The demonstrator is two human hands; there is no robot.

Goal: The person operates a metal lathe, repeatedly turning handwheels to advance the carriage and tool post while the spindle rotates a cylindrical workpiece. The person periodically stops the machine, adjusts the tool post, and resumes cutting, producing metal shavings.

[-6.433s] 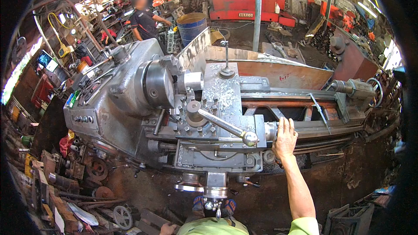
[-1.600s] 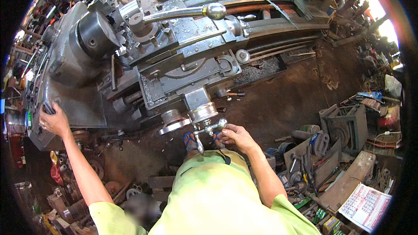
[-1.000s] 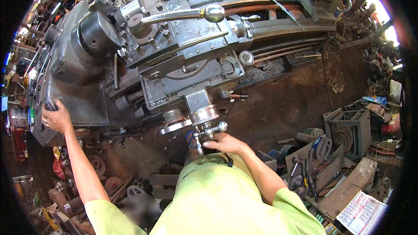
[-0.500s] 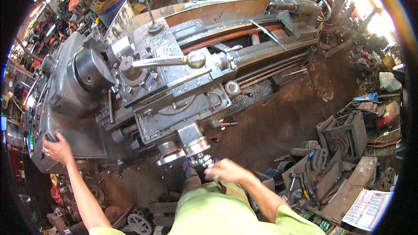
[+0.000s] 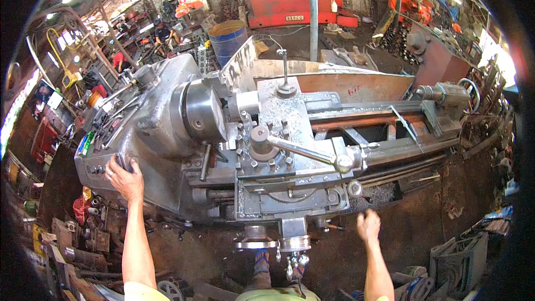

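A grey metal lathe [image 5: 161, 106] stretches across the view, its round chuck [image 5: 203, 112] facing a ridged metal workpiece [image 5: 247, 103]. At the headstock's left front corner, my left hand [image 5: 126, 180] curls around a dark control knob [image 5: 120, 161]. My right hand [image 5: 368, 226] is a loose fist in the air, right of a small lever [image 5: 333, 227] on the carriage front; nothing shows in its fingers. Between my hands, a handwheel [image 5: 256, 242] and a crank handle [image 5: 293, 260] stick out toward me. The tool post [image 5: 260, 140] carries a long ball-ended lever [image 5: 306, 152].
Metal shavings lie on the carriage top [image 5: 283, 112]. Tools rest on the headstock [image 5: 114, 122]. A blue drum [image 5: 227, 44], a post [image 5: 313, 17] and a red machine [image 5: 278, 3] stand behind. Two people [image 5: 164, 34] are at the far left. Scrap crowds the lower right.
My view has tilted up and swung left. The right hand has left the crank handle, moving forward and right, beyond the small lever. My left hand stays at the knob.
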